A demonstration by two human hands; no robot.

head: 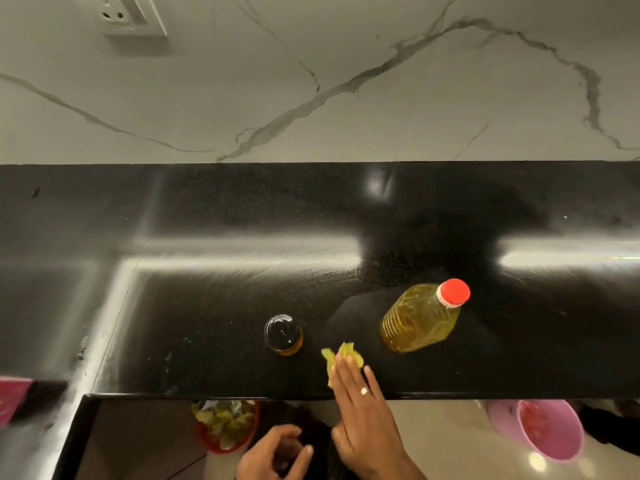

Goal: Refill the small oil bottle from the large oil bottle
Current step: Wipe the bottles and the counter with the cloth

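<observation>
I see right hand (360,403) flat on yellow cloth (341,356) at counter (207,306) near edge | left hand (273,452) loosely curled, empty | small oil bottle (284,336) left, large oil bottle (420,318) right

The small oil bottle (283,335) was stood on the bench (207,289) near its front edge, with the large oil bottle (420,318) placed to its right and slightly further back. Between and in front of them a cloth (341,358) was pressed flat by the right hand (360,410). Below the front edge, a bowl (227,426) and a bucket (540,431) were set on the floor.
</observation>
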